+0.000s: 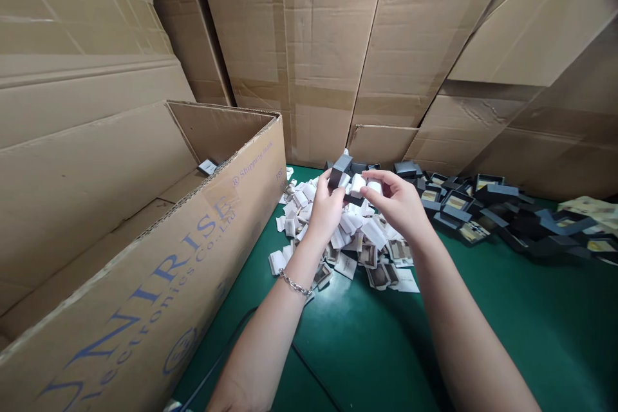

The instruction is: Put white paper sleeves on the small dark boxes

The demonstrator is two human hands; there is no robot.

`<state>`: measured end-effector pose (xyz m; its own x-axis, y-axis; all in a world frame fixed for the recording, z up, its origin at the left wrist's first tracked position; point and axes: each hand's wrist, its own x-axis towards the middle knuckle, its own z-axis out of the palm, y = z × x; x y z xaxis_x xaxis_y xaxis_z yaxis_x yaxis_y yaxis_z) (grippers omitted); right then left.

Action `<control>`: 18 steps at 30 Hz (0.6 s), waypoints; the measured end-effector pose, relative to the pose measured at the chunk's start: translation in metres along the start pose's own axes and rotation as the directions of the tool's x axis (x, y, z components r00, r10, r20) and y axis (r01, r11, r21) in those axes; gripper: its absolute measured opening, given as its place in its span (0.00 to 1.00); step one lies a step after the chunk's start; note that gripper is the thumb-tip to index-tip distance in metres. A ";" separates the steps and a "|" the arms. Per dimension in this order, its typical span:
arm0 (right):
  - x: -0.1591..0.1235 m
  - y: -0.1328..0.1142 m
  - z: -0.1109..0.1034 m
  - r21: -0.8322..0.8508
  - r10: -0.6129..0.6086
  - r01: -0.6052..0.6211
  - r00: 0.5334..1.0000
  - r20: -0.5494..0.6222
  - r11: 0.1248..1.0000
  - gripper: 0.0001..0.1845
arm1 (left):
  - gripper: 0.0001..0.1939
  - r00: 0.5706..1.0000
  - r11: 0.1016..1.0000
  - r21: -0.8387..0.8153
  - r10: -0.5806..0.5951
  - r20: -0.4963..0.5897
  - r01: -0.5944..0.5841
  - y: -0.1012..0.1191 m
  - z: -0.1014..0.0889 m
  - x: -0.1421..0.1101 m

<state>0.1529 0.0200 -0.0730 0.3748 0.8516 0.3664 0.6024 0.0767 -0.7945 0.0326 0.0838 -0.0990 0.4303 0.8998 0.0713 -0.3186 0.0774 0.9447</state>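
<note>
My left hand [324, 206] is closed around a small dark grey box [340, 170], held above a green table. My right hand [398, 203] pinches a small white folded piece [360, 185] right beside that box, at its open side. Both hands hover over a heap of white folded paper pieces [347, 238]. A silver bracelet [294, 283] sits on my left wrist.
A large open cardboard carton [193, 232] printed with blue letters stands at the left, one small grey box [207, 166] inside it. Several dark grey boxes [483, 206] lie scattered at the right on the green tabletop [521, 335]. Tall cardboard cartons [313, 51] wall the back. A dark cable [309, 367] crosses the table near me.
</note>
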 end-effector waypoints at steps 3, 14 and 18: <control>0.002 0.003 0.000 0.012 0.025 -0.025 1.000 0.008 1.000 0.23 | 0.22 1.000 1.000 0.002 -0.006 0.015 0.006 0.002 0.002 -0.002; 0.001 0.001 0.004 -0.050 -0.030 0.030 0.999 -0.013 0.998 0.21 | 0.22 0.998 0.998 0.029 0.051 0.035 -0.052 0.004 0.002 0.000; 0.001 0.002 0.008 -0.092 -0.064 0.059 0.996 -0.058 0.994 0.17 | 0.23 0.996 0.998 0.006 0.068 0.058 -0.069 0.007 0.004 -0.003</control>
<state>0.1487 0.0251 -0.0782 0.3759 0.8132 0.4444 0.6856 0.0786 -0.7238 0.0320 0.0801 -0.0912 0.4560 0.8765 0.1543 -0.3425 0.0128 0.9394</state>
